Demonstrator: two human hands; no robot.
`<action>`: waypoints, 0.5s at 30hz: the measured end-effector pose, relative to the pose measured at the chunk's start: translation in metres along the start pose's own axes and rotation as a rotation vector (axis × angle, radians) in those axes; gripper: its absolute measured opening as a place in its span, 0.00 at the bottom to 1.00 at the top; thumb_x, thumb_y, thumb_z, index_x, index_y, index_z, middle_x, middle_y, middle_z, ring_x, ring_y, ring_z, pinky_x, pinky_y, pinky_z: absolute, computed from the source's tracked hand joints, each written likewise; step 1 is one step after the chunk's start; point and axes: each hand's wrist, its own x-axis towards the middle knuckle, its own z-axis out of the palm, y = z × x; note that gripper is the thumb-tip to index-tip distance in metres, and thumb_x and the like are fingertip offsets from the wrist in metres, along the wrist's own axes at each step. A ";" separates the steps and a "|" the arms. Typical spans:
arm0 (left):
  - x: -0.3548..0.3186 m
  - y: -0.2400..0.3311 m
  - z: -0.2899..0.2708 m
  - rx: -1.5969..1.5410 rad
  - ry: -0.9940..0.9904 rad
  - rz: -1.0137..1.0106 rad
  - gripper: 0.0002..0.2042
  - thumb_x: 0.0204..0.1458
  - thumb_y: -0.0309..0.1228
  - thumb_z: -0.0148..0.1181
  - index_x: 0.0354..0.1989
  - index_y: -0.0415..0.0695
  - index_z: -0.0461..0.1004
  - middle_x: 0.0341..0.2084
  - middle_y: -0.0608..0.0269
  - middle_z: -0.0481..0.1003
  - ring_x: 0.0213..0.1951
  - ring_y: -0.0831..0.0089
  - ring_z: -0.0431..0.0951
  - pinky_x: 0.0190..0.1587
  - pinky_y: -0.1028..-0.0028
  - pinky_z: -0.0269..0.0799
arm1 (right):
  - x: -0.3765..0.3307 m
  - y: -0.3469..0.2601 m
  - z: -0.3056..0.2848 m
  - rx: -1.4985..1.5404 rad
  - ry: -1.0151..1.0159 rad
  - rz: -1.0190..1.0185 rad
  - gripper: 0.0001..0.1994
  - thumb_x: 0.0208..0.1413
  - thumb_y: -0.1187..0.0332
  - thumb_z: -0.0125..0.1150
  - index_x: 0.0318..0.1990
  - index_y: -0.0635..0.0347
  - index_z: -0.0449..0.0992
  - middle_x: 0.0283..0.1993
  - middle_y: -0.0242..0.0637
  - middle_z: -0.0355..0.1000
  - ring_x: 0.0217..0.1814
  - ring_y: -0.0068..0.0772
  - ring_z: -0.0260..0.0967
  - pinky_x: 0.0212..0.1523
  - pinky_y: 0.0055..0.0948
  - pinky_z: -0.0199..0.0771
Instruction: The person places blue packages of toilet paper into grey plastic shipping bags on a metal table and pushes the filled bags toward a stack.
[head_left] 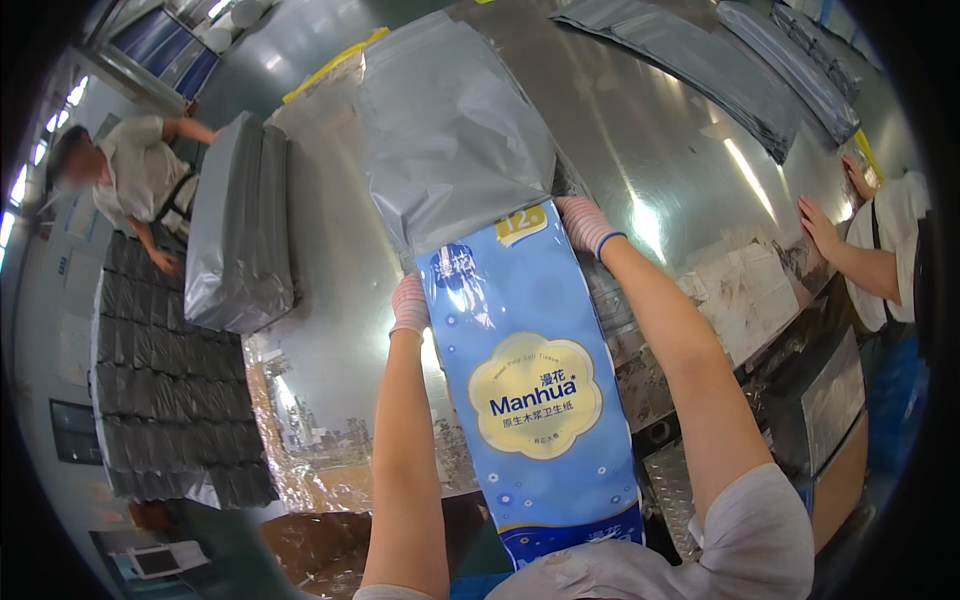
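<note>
Tissue pack | blue, glossy, long | top inside grey bag | both hands' grip clamped on bag

Large shiny steel table, glare streaks from overhead light. Windows along left wall, daylight coming in. Blue panels top left. Grey bag stack on table left, more grey bags far right. Dark bundled packs stacked on floor left. Co-workers at left and right edges.
</note>
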 end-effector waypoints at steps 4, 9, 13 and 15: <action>-0.070 -0.008 -0.018 0.217 -0.317 0.105 0.16 0.46 0.42 0.53 0.34 0.41 0.75 0.32 0.48 0.75 0.38 0.53 0.75 0.38 0.64 0.71 | -0.060 0.006 0.017 0.007 -0.044 -0.031 0.09 0.44 0.71 0.50 0.33 0.62 0.74 0.35 0.54 0.71 0.41 0.55 0.68 0.42 0.44 0.68; -0.279 0.029 -0.029 -0.040 -0.427 0.149 0.13 0.47 0.39 0.52 0.31 0.41 0.74 0.25 0.47 0.75 0.31 0.52 0.76 0.35 0.59 0.71 | -0.267 0.033 0.039 0.010 -0.175 -0.152 0.05 0.37 0.74 0.53 0.25 0.63 0.70 0.28 0.52 0.68 0.33 0.57 0.66 0.37 0.46 0.67; -0.399 0.035 -0.031 0.226 -0.732 0.163 0.08 0.44 0.34 0.51 0.26 0.45 0.74 0.23 0.53 0.75 0.29 0.57 0.77 0.32 0.62 0.72 | -0.395 0.008 0.036 -0.058 -0.480 -0.126 0.06 0.36 0.72 0.53 0.25 0.62 0.72 0.26 0.52 0.71 0.31 0.54 0.70 0.33 0.43 0.71; -0.438 0.025 -0.024 0.287 -0.788 0.196 0.07 0.43 0.32 0.50 0.25 0.45 0.74 0.23 0.54 0.76 0.30 0.59 0.77 0.31 0.63 0.72 | -0.417 0.002 0.035 -0.156 -0.676 -0.132 0.07 0.38 0.69 0.52 0.26 0.61 0.74 0.27 0.53 0.71 0.33 0.52 0.70 0.33 0.43 0.71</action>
